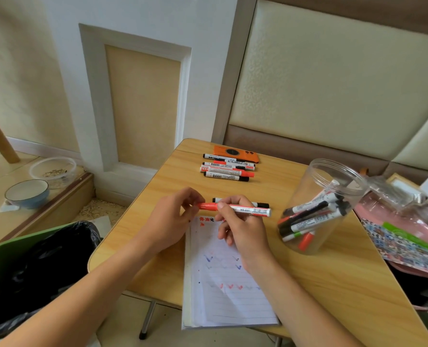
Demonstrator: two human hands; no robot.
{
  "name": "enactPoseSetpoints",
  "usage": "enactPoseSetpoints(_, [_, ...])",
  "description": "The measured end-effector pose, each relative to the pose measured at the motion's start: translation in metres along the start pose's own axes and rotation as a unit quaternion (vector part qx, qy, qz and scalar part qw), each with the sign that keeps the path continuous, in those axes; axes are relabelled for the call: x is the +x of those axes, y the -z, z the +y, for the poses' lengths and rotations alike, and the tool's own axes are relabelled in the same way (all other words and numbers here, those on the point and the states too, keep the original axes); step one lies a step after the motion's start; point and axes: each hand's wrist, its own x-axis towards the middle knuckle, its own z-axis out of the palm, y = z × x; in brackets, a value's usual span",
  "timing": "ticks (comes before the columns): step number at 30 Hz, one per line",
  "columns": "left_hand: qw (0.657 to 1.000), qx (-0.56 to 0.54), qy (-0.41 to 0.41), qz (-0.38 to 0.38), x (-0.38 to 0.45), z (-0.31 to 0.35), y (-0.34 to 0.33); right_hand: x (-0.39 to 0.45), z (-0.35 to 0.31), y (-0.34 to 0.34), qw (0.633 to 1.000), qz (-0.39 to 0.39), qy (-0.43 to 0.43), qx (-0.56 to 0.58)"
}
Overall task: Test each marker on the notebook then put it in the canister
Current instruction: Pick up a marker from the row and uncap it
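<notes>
The red marker (235, 209) is held sideways just above the top of the notebook (230, 291). The right hand (243, 229) grips its white middle, and the left hand (175, 216) pinches the red cap. It looks light, hard and smooth, so hold the body tight and pull the cap straight. The clear canister (318, 206) lies tipped nearby on the tabletop (320, 284)

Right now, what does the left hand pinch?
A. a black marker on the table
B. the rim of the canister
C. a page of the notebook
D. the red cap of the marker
D: the left hand pinches the red cap of the marker that the right hand holds.
</notes>
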Motion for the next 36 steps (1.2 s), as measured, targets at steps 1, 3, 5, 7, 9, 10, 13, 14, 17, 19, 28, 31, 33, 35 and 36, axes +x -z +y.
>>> enactPoseSetpoints(1, [1.0,-0.011,-0.006,-0.015,-0.001,0.001,0.0,0.0,0.0,0.0,1.0,-0.006,0.003,-0.002])
enactPoseSetpoints(3, [0.999,-0.033,-0.017,-0.031,-0.002,0.002,0.001,0.0,-0.001,0.002,1.0,-0.02,0.007,0.003])
enactPoseSetpoints(5, [0.997,-0.056,-0.032,-0.037,-0.004,0.005,0.001,0.0,-0.001,0.003,1.0,-0.028,0.003,0.006])
enactPoseSetpoints(7, [0.996,-0.065,-0.045,-0.04,-0.005,0.007,0.002,-0.001,-0.003,0.003,0.999,-0.029,-0.008,0.012])
enactPoseSetpoints(9, [0.997,-0.052,-0.045,-0.04,-0.005,0.006,0.003,-0.001,-0.005,0.002,0.999,-0.018,-0.03,0.038])
enactPoseSetpoints(10, [0.998,-0.041,-0.041,-0.037,-0.005,0.005,0.004,-0.001,-0.006,0.003,0.997,-0.007,-0.044,0.06])
enactPoseSetpoints(13, [0.999,-0.027,-0.022,-0.024,-0.004,0.002,0.006,0.001,-0.008,0.005,0.986,0.037,-0.075,0.144])
enactPoseSetpoints(14, [0.999,-0.03,-0.016,-0.017,-0.004,0.001,0.007,0.002,-0.008,0.006,0.983,0.05,-0.078,0.157])
enactPoseSetpoints(17, [0.998,-0.064,0.0,0.008,-0.005,0.002,0.009,0.002,-0.009,0.008,0.986,0.064,-0.072,0.138])
enactPoseSetpoints(19, [0.994,-0.111,0.01,0.016,-0.007,0.004,0.007,0.002,-0.007,0.006,0.992,0.048,-0.063,0.102])
enactPoseSetpoints(28, [0.96,-0.279,-0.002,-0.039,-0.014,0.011,-0.006,0.001,-0.003,0.0,0.998,0.027,-0.043,0.032])
enactPoseSetpoints(31, [0.949,-0.315,0.025,-0.02,-0.014,0.01,-0.011,0.001,-0.002,-0.001,0.999,0.028,-0.037,0.011])
enactPoseSetpoints(33, [0.944,-0.328,0.031,-0.015,-0.014,0.009,-0.012,0.001,-0.001,-0.002,0.999,0.03,-0.032,-0.004])
enactPoseSetpoints(35, [0.944,-0.329,0.029,-0.014,-0.014,0.009,-0.012,0.001,0.0,-0.001,0.999,0.034,-0.03,-0.013])
enactPoseSetpoints(36, [0.944,-0.328,0.028,-0.014,-0.014,0.009,-0.013,0.001,0.0,-0.001,0.999,0.034,-0.029,-0.015])
